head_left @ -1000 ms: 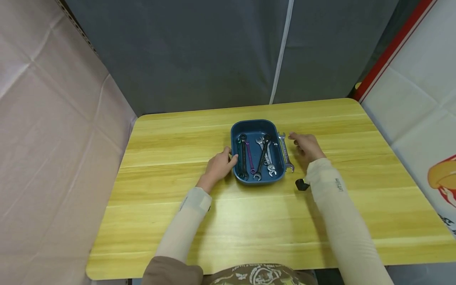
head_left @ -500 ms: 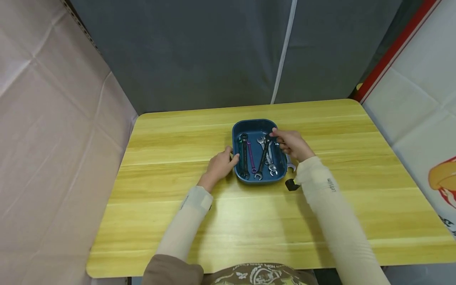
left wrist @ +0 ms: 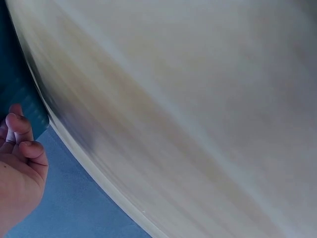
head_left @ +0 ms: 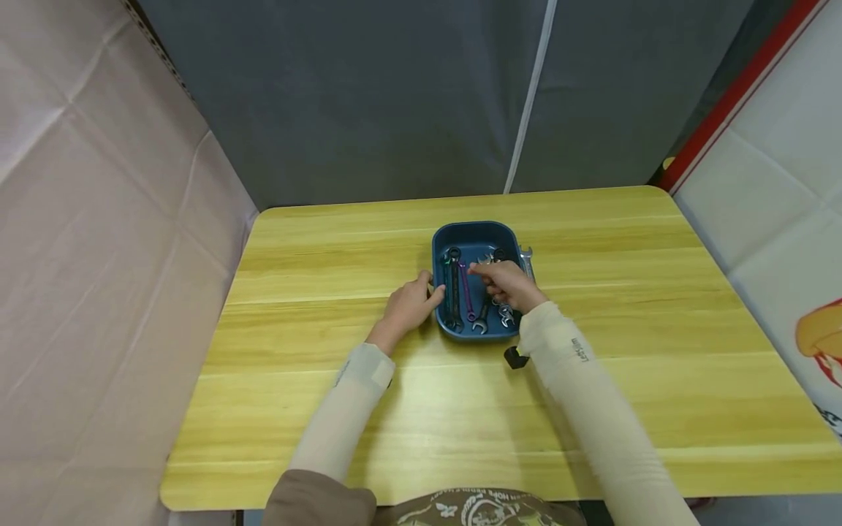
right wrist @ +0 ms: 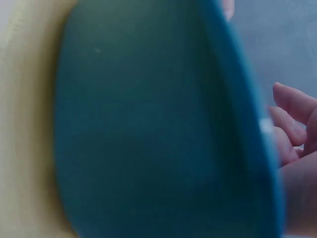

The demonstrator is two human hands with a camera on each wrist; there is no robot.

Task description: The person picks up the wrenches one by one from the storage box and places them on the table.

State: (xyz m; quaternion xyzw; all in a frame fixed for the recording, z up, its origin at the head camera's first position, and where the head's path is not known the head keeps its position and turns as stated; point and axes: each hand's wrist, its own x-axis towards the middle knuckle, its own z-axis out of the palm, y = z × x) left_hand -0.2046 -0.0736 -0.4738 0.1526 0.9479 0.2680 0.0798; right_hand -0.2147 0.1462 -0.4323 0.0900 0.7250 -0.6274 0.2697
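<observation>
A dark blue plastic bin (head_left: pixel 475 231) stands on the table with several wrenches in it. My left hand (head_left: pixel 406 307) holds its left side, thumb at the rim; in the left wrist view the fingers of that hand (left wrist: pixel 22 163) curl against the outer wall. Over the bin, my right hand (head_left: pixel 509 285) has fingers loosely bent and nothing visible in them. Its fingertips are close to a purple wrench (head_left: pixel 468 298). Left of that lie a black wrench (head_left: pixel 454 288) and a green one. Another black wrench (head_left: pixel 482 320) and silver wrenches (head_left: pixel 506 315) are partly hidden by my right hand.
A silver open-end wrench (head_left: pixel 527 259) lies on the table (head_left: pixel 316 292) just outside the bin's right wall, partly covered by my right hand. Beyond the table's back edge hangs a grey curtain (head_left: pixel 368 109). Pale cloth walls stand left and right.
My right hand has moved left, from beside the silver wrench outside the bin to over the bin's middle. My left hand has stayed at the bin's left side.
</observation>
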